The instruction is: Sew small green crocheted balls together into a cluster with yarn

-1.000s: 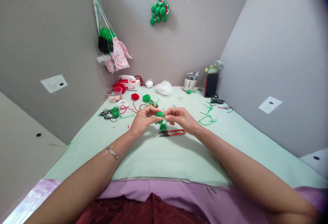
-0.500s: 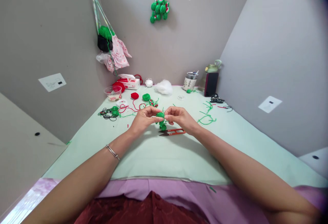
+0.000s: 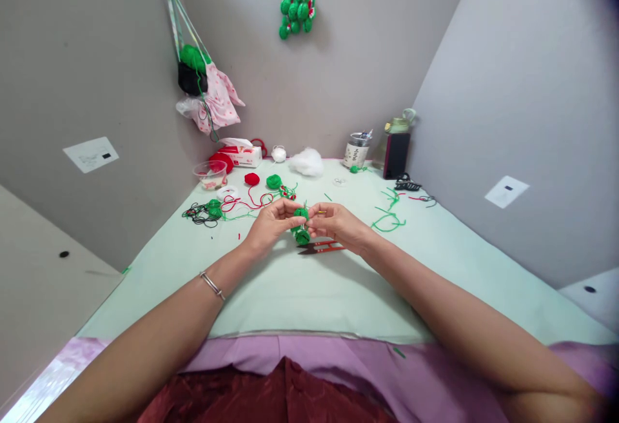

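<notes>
A small green crocheted piece (image 3: 302, 236) with rounded parts hangs between my hands above the table. My left hand (image 3: 278, 222) is closed on its upper part, thumb and fingers pinching it from the left. From the right, my right hand (image 3: 331, 222) is pinched at the edge of the piece, holding a thin tool, perhaps a crochet hook, of which a yellowish bit shows between the fingers. Orange-handled thread snips (image 3: 322, 247) lie on the table just below the hands, their dark blades pointing left.
Behind my hands are red yarn (image 3: 252, 179), green yarn (image 3: 273, 181), white stuffing (image 3: 307, 162) and a tissue box (image 3: 245, 156). Loose green strands (image 3: 389, 216), a phone (image 3: 397, 156) and a pen cup (image 3: 357, 150) are on the right. Dark cord (image 3: 200, 215) lies left.
The green piece has turned, showing its rounded parts more fully. My right hand's fingers have shifted, and the yellowish tool now shows. The whole view has moved slightly.
</notes>
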